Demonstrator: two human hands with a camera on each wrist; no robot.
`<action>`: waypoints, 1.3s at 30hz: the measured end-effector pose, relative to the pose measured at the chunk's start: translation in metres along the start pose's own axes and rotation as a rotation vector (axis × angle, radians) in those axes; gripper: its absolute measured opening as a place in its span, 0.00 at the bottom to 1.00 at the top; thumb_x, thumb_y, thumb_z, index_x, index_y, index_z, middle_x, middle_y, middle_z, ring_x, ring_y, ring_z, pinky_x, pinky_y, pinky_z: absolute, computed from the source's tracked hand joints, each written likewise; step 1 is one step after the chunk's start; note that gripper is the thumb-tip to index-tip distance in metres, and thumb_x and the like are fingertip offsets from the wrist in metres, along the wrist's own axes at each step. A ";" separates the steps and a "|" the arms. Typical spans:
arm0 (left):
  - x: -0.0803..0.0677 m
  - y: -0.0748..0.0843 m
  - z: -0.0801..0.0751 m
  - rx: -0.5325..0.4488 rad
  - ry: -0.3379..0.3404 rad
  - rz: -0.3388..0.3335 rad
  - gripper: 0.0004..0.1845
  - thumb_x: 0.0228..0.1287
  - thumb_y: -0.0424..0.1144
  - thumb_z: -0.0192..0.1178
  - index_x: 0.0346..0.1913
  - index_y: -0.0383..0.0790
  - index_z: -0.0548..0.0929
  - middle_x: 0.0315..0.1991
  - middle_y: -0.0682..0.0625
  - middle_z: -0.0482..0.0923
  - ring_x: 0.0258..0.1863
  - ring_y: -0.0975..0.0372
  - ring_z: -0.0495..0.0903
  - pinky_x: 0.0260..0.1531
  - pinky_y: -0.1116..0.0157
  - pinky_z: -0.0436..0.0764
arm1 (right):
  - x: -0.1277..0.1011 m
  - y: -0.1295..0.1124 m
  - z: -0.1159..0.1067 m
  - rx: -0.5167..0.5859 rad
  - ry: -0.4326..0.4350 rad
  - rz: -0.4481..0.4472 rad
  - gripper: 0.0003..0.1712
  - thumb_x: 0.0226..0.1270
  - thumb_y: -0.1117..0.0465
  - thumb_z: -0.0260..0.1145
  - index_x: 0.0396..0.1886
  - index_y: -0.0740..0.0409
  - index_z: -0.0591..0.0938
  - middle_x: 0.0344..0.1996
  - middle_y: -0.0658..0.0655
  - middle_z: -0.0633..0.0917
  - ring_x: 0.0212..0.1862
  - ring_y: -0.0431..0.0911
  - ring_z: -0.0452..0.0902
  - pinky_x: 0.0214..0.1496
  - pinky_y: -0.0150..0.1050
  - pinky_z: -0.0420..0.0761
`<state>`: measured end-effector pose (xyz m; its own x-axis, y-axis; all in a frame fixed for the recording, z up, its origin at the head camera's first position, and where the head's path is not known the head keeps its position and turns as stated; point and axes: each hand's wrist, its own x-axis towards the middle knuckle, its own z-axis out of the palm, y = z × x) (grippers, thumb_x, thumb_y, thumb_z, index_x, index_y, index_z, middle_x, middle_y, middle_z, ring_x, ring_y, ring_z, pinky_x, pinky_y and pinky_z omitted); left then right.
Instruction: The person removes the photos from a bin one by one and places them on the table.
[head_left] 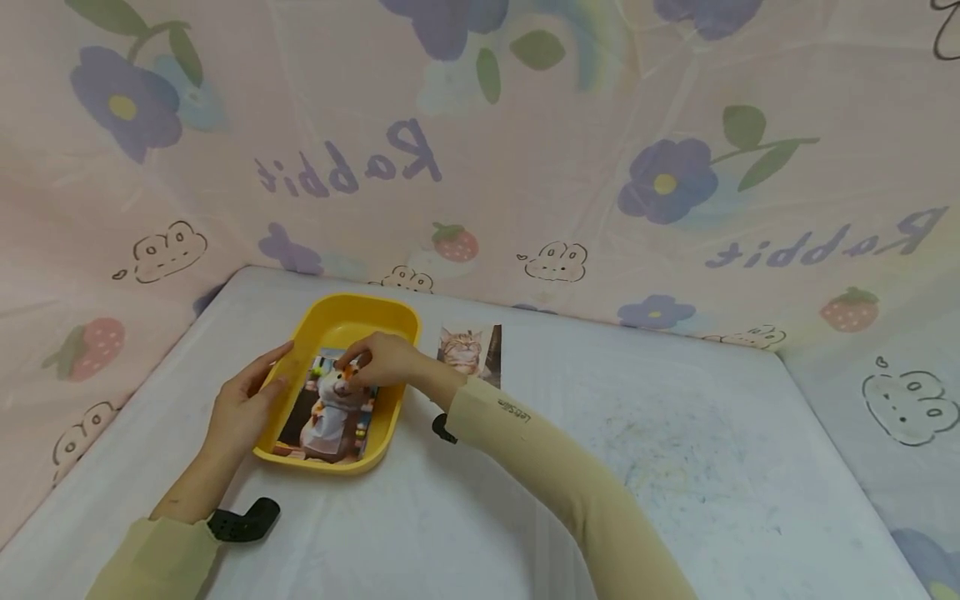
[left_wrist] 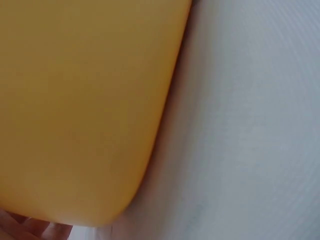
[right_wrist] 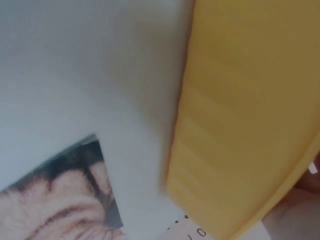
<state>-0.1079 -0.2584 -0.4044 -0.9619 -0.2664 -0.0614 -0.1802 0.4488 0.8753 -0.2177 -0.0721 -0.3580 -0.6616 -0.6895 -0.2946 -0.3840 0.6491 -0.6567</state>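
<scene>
A yellow tray [head_left: 352, 305] lies on the white table [head_left: 637, 467] at the left. Inside it lies a hamster photo [head_left: 330, 421]. My right hand [head_left: 382, 360] reaches over the tray's right rim, and its curled fingertips pinch the photo's upper part. My left hand [head_left: 243, 404] rests with fairly straight fingers along the tray's left rim, thumb at the edge. The left wrist view is filled by the tray's outer wall [left_wrist: 75, 110], with a bit of finger in the bottom left corner. The tray wall [right_wrist: 250, 115] also fills the right of the right wrist view.
A cat photo [head_left: 468, 350] lies flat on the table just right of the tray; it is the cat photo [right_wrist: 60, 200] at the lower left of the right wrist view. A pink flowered cloth [head_left: 525, 150] walls in the table at the back and both sides.
</scene>
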 end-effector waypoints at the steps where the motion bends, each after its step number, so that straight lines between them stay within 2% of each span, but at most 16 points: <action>1: 0.000 0.000 0.000 0.004 0.001 0.003 0.25 0.76 0.43 0.43 0.73 0.51 0.61 0.71 0.36 0.61 0.62 0.42 0.68 0.56 0.51 0.75 | 0.000 0.001 0.000 0.017 0.009 -0.008 0.20 0.56 0.59 0.72 0.50 0.47 0.86 0.40 0.49 0.86 0.37 0.37 0.75 0.34 0.23 0.73; 3: 0.001 -0.001 0.000 0.006 0.001 0.006 0.25 0.76 0.43 0.43 0.73 0.51 0.61 0.71 0.36 0.61 0.63 0.41 0.67 0.57 0.50 0.75 | 0.000 0.004 0.000 0.067 0.027 -0.034 0.20 0.55 0.60 0.72 0.51 0.47 0.85 0.40 0.47 0.84 0.37 0.37 0.73 0.35 0.24 0.72; 6: 0.001 -0.002 0.001 -0.001 0.005 0.004 0.25 0.76 0.43 0.43 0.73 0.50 0.61 0.72 0.37 0.59 0.66 0.41 0.64 0.60 0.45 0.69 | -0.002 0.009 0.001 0.152 0.040 -0.093 0.21 0.57 0.61 0.71 0.53 0.47 0.84 0.43 0.47 0.83 0.39 0.38 0.71 0.36 0.26 0.72; 10: 0.002 -0.002 0.002 -0.002 0.012 0.003 0.25 0.76 0.43 0.43 0.73 0.50 0.61 0.72 0.37 0.59 0.67 0.40 0.63 0.61 0.44 0.67 | -0.006 0.017 0.001 0.286 0.036 -0.164 0.21 0.62 0.62 0.68 0.56 0.48 0.81 0.47 0.47 0.83 0.40 0.39 0.72 0.39 0.27 0.73; 16: 0.001 -0.002 0.002 -0.001 0.010 0.017 0.25 0.76 0.43 0.43 0.73 0.48 0.62 0.72 0.37 0.59 0.67 0.41 0.63 0.61 0.44 0.66 | -0.015 0.027 -0.004 0.443 0.079 -0.172 0.19 0.65 0.60 0.65 0.56 0.44 0.82 0.48 0.43 0.81 0.46 0.39 0.73 0.45 0.31 0.76; 18: 0.001 -0.002 0.002 0.000 0.008 0.017 0.25 0.76 0.43 0.43 0.73 0.49 0.62 0.71 0.36 0.59 0.66 0.41 0.65 0.61 0.45 0.68 | -0.018 0.031 -0.007 0.499 0.105 -0.179 0.19 0.66 0.60 0.64 0.56 0.45 0.82 0.47 0.46 0.81 0.45 0.41 0.74 0.45 0.33 0.78; 22: 0.001 -0.002 0.001 0.011 0.010 0.019 0.25 0.76 0.43 0.44 0.73 0.49 0.62 0.70 0.35 0.61 0.63 0.42 0.68 0.56 0.61 0.77 | -0.021 0.041 -0.011 0.584 0.164 -0.197 0.18 0.67 0.60 0.63 0.56 0.45 0.82 0.48 0.47 0.80 0.45 0.42 0.74 0.43 0.34 0.79; 24: 0.001 -0.002 0.001 0.012 0.012 0.020 0.25 0.76 0.42 0.44 0.73 0.49 0.62 0.70 0.35 0.61 0.64 0.42 0.67 0.56 0.61 0.77 | -0.023 0.047 -0.013 0.623 0.187 -0.201 0.18 0.68 0.61 0.62 0.57 0.46 0.81 0.51 0.47 0.80 0.46 0.42 0.74 0.43 0.34 0.79; 26: 0.002 -0.002 0.002 0.004 0.016 0.017 0.25 0.76 0.42 0.44 0.73 0.49 0.62 0.70 0.35 0.61 0.64 0.41 0.66 0.58 0.56 0.75 | -0.026 0.053 -0.017 0.660 0.202 -0.192 0.19 0.67 0.62 0.62 0.57 0.48 0.81 0.55 0.46 0.79 0.47 0.41 0.74 0.44 0.33 0.78; 28: 0.002 -0.001 0.002 0.006 0.014 0.011 0.25 0.76 0.41 0.44 0.73 0.49 0.62 0.71 0.35 0.60 0.65 0.41 0.65 0.60 0.46 0.69 | -0.030 0.059 -0.021 0.701 0.195 -0.180 0.19 0.68 0.63 0.61 0.58 0.49 0.81 0.55 0.48 0.79 0.32 0.42 0.73 0.31 0.34 0.75; 30: 0.003 0.000 0.003 0.003 0.010 0.003 0.25 0.76 0.41 0.43 0.73 0.49 0.61 0.71 0.36 0.60 0.66 0.41 0.64 0.61 0.44 0.67 | -0.035 0.067 -0.026 0.746 0.184 -0.162 0.20 0.69 0.64 0.60 0.59 0.49 0.80 0.55 0.50 0.79 0.20 0.43 0.64 0.21 0.36 0.67; 33: 0.003 0.001 0.003 0.007 0.001 -0.007 0.25 0.76 0.41 0.43 0.73 0.50 0.61 0.72 0.37 0.59 0.67 0.42 0.63 0.61 0.44 0.67 | -0.042 0.078 -0.032 0.786 0.169 -0.136 0.20 0.70 0.65 0.58 0.60 0.48 0.78 0.52 0.52 0.78 0.13 0.44 0.47 0.17 0.39 0.52; 36: 0.003 0.000 0.002 0.005 -0.007 -0.015 0.25 0.76 0.43 0.43 0.73 0.51 0.61 0.72 0.38 0.58 0.68 0.42 0.61 0.62 0.44 0.66 | -0.048 0.089 -0.035 0.787 0.189 -0.112 0.21 0.69 0.66 0.58 0.60 0.49 0.78 0.53 0.54 0.79 0.17 0.42 0.62 0.18 0.38 0.59; 39: 0.002 -0.003 0.001 0.016 -0.008 -0.017 0.25 0.76 0.45 0.43 0.73 0.53 0.60 0.73 0.38 0.57 0.68 0.42 0.61 0.62 0.43 0.66 | -0.053 0.100 -0.039 0.744 0.214 -0.091 0.21 0.68 0.66 0.59 0.59 0.48 0.79 0.53 0.54 0.80 0.30 0.41 0.75 0.24 0.36 0.73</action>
<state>-0.1097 -0.2597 -0.4070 -0.9603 -0.2671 -0.0801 -0.1995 0.4575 0.8665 -0.2459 0.0420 -0.3809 -0.7869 -0.6038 -0.1269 0.0408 0.1542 -0.9872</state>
